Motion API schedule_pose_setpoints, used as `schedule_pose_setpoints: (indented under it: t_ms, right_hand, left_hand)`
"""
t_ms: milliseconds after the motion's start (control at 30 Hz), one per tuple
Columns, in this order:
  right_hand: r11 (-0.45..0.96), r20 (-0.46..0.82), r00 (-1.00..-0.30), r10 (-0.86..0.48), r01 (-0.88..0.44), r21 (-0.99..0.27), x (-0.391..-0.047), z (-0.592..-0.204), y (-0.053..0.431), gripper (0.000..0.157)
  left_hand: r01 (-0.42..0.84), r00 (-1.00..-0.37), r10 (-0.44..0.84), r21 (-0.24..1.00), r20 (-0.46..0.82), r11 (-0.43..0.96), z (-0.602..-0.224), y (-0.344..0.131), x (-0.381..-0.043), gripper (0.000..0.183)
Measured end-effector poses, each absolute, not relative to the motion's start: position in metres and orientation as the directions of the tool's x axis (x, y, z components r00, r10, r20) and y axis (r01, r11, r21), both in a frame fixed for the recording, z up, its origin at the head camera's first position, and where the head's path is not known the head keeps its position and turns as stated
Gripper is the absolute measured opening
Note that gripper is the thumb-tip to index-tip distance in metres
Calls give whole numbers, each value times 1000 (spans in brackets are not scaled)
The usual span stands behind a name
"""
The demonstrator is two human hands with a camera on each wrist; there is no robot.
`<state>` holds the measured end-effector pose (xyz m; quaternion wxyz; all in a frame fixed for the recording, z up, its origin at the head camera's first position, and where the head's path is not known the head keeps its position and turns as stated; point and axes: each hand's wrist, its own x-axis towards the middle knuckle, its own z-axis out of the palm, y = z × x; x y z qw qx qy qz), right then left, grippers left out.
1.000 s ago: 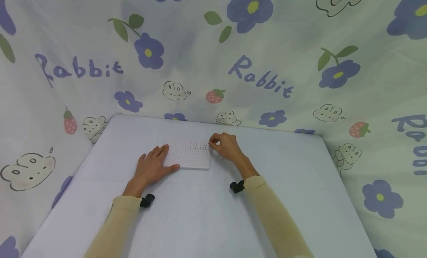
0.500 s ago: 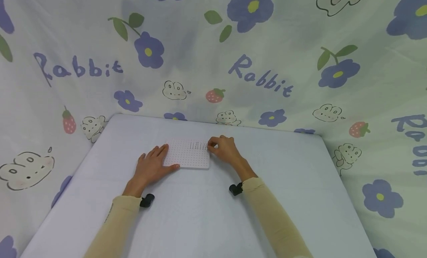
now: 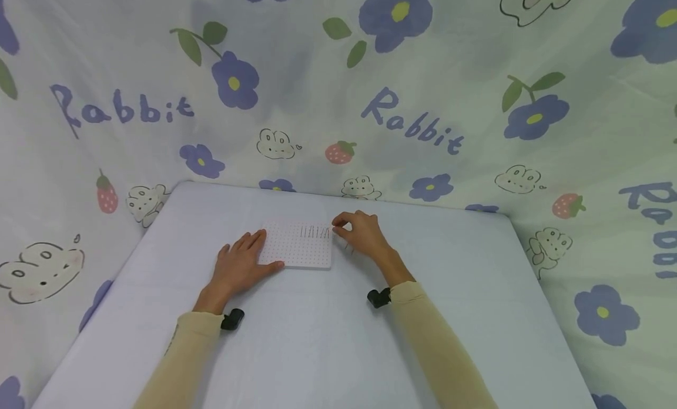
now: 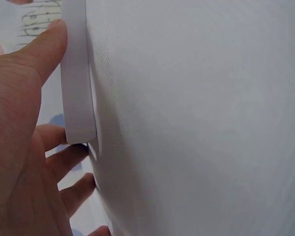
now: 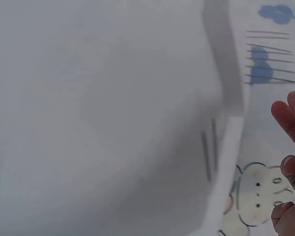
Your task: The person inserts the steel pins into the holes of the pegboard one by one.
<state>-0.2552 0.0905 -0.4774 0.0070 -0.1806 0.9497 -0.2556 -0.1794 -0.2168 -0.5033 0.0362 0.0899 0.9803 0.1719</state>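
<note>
A white pegboard [image 3: 296,253] with rows of small holes lies on the table. Several thin dark pins [image 3: 317,231] stand in a row along its back right part. My left hand [image 3: 240,265] rests spread at the board's left end, thumb along the front edge and fingers at the side, as the left wrist view also shows. Just off the right edge, near the last pin, hovers my right hand [image 3: 365,235]. Its thumb and fingertips [image 5: 280,115] are apart in the right wrist view, and nothing shows between them. Two loose pins [image 5: 206,155] lie on the table beside the board.
A white cloth covers the table [image 3: 296,344]. Behind it hangs a patterned curtain [image 3: 317,91] with flowers, rabbits and strawberries. Black wrist cameras [image 3: 233,319] sit at both beige sleeves [image 3: 439,338].
My right hand first moved slightly left onto the rightmost pin at the board's edge, then drew back right, away from it. The left hand has stayed in place.
</note>
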Motion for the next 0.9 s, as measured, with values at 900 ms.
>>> schedule_pose_setpoints:
  t_ms: [900]
  right_hand:
    - [795, -24, -919, -394, -328, -510, -255, -460, 127, 20]
  left_hand:
    - [164, -981, 189, 347, -40, 924, -501, -217, -179, 103]
